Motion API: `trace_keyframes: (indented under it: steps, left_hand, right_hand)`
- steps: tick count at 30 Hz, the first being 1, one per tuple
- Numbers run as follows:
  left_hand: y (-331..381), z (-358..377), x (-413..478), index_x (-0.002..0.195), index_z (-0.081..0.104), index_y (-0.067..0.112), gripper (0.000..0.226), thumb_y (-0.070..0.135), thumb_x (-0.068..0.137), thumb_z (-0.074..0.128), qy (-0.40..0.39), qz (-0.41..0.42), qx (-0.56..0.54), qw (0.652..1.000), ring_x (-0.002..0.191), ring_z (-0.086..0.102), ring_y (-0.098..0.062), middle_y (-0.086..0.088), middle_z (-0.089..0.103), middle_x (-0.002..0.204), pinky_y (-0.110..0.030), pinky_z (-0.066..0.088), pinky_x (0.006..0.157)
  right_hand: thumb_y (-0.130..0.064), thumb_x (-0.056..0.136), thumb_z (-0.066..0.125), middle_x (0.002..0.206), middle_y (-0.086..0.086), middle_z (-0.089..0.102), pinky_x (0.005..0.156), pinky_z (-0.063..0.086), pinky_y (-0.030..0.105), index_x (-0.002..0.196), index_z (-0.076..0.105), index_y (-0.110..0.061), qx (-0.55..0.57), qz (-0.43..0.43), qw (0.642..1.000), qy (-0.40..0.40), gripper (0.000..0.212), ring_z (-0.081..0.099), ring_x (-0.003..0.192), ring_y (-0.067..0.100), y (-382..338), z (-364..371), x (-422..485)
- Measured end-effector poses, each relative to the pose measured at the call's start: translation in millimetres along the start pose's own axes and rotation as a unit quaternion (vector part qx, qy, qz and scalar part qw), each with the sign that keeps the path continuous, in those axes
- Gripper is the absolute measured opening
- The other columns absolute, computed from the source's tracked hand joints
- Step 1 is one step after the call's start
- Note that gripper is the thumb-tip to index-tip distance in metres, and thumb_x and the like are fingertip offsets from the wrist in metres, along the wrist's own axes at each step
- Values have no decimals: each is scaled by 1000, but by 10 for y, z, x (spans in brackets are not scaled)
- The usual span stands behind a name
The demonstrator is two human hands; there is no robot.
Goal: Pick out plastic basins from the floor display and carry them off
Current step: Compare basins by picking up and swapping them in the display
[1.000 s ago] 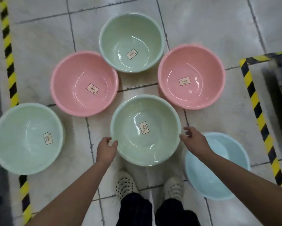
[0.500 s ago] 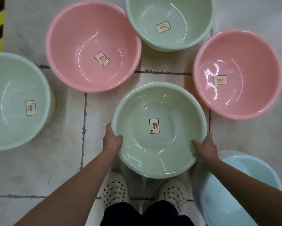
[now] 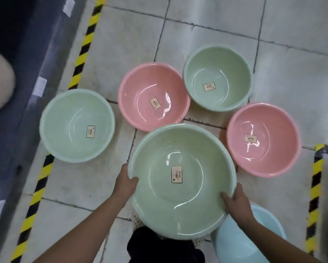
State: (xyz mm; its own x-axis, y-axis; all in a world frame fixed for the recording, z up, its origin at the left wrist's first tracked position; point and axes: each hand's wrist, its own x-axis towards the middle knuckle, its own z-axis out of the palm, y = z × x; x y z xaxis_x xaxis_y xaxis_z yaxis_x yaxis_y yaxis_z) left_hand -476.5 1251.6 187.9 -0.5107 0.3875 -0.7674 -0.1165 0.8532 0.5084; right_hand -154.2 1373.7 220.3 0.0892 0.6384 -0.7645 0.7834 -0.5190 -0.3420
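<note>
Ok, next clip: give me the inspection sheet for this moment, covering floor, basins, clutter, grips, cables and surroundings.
surface: pale tiled floor, dark grout lines, scuffed.
job's things: large green basin seems lifted, covering most of the person's shoes; on the floor are a mint basin, left pink basin, small green basin, right pink basin and blue basin, the last partly out of frame.
clutter: nothing seen.
grips: left grip and right grip each hold the large green basin's rim, thumbs inside.
cables: nothing seen.
surroundings: yellow-black hazard tape borders the display; dark shelf edge with white tags at left; a blurred pale shape at far left, cannot tell what.
</note>
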Motion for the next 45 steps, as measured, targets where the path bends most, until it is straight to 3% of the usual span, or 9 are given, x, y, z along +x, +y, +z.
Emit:
trace_keyframes:
  steps: [6,9,13,16,18,24,33,40,45]
  left_hand:
    - [674,-1172,-894,130,47,20,54,-3,83,56,41,-18,-52,998,96,60,-24,-5,62,109,-31,50,73]
    - [886,-1737,-1185,136,45,23,60,-1,82,56,61,-17,-83,995,106,58,-27,-3,60,114,-36,50,87]
    - [988,-2402,-1323,131,46,21,52,1,84,56,92,-30,-123,988,103,58,-27,-4,60,111,-33,48,81]
    - [945,-2832,-1259,130,46,21,52,2,83,56,109,-49,-145,982,102,59,-27,-4,60,111,-32,49,78]
    - [895,-3088,-1132,128,47,21,51,1,82,53,107,-63,-158,980,99,60,-27,-4,61,108,-35,51,77]
    - [506,-3715,-628,126,48,18,48,2,81,53,155,-118,-172,966,100,61,-32,-8,63,113,-39,53,81]
    - [-119,-3950,426,117,55,18,47,10,71,62,200,-176,-184,946,96,65,-33,-7,66,108,-44,58,80]
    - [-569,-3697,1553,120,53,16,43,5,80,63,238,-144,-182,943,98,62,-34,-7,63,106,-36,49,75]
    - [-809,-3429,2265,128,51,16,46,9,84,63,251,-106,-137,952,94,57,-27,-1,60,106,-32,43,78]
  right_hand:
    - [-17,84,62,115,9,65,88,54,53,135,45,-22,-70,-101,992,-30,54,64,100,34,-1255,-472,-943]
    - [-44,67,56,109,6,65,86,54,53,126,42,-30,-123,-132,983,-18,62,65,95,34,-1778,-490,-1190]
    - [-58,64,52,95,1,67,73,58,47,115,39,-37,-191,-124,973,-21,57,67,81,30,-2234,-239,-1150]
    - [-35,79,61,98,8,68,69,56,37,125,46,-21,-186,-138,972,-52,51,66,81,31,-2886,52,-1579]
    - [-22,81,61,101,11,68,71,57,41,125,49,-16,-165,-125,977,-47,46,66,85,34,-3246,309,-1729]
    - [-20,76,61,98,13,67,78,57,48,119,50,-14,-208,-121,968,-65,44,67,83,36,-3879,1251,-1629]
    - [-13,84,61,95,12,59,73,48,36,114,48,-5,-278,-156,944,-82,34,59,88,32,-4453,2348,-969]
    - [-15,84,60,117,17,65,86,51,39,131,48,-10,-249,-186,945,-99,48,61,104,37,-4475,3222,90]
    - [-16,88,62,120,15,65,82,47,33,137,46,-14,-222,-196,951,-93,52,61,107,35,-4288,3630,787]
